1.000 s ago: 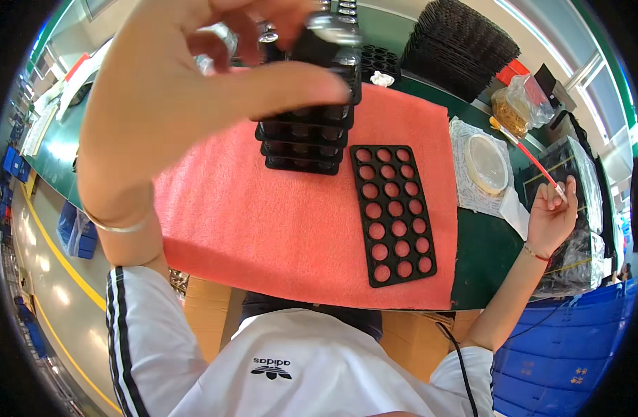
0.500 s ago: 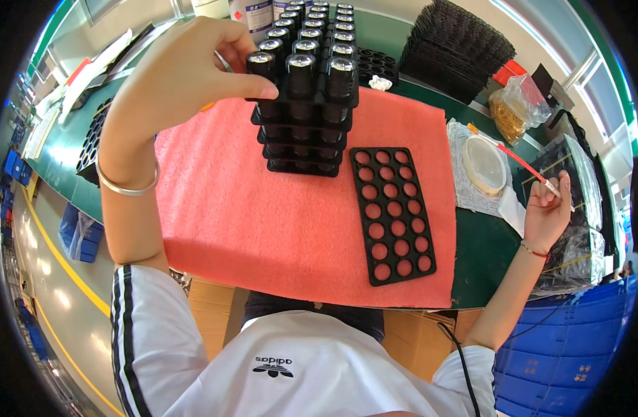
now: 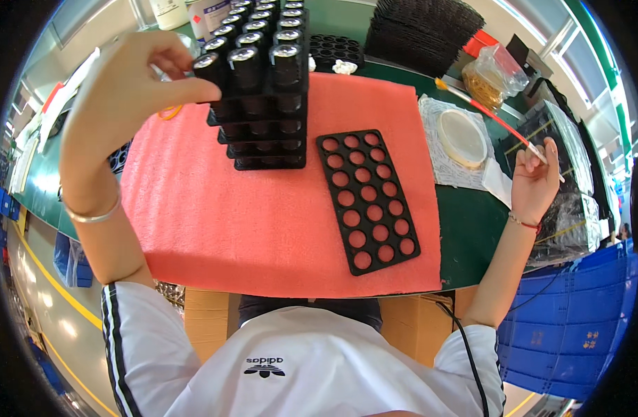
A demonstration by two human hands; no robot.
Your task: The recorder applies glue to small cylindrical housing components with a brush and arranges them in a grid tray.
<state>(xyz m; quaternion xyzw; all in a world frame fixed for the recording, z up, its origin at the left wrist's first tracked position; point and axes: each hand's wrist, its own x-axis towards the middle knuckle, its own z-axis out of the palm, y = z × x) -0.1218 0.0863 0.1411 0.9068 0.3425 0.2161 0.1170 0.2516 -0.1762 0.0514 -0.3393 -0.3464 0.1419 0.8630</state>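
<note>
A tall stack of black trays stands at the far middle, its top tray filled with black cylinders that have shiny silver tops. My left hand is at the stack's near left corner. Its thumb and fingers close around the corner cylinder, which leans slightly left; the fingertips behind it are partly hidden. Off to the right, my right hand grips a thin brush with a red handle and a yellowish tip, pointing away to the left. An unfilled black tray with round holes lies between my hands.
A pink foam mat covers much of the green table. A round shallow dish sits on a white cloth at the right. Behind are stacked black trays, a bag of yellowish pieces and white containers. Blue crates stand lower right.
The whole scene has shifted left and slightly up in view. My left hand stays at the corner cylinder, which now leans more to the left. My right hand still holds the brush.
</note>
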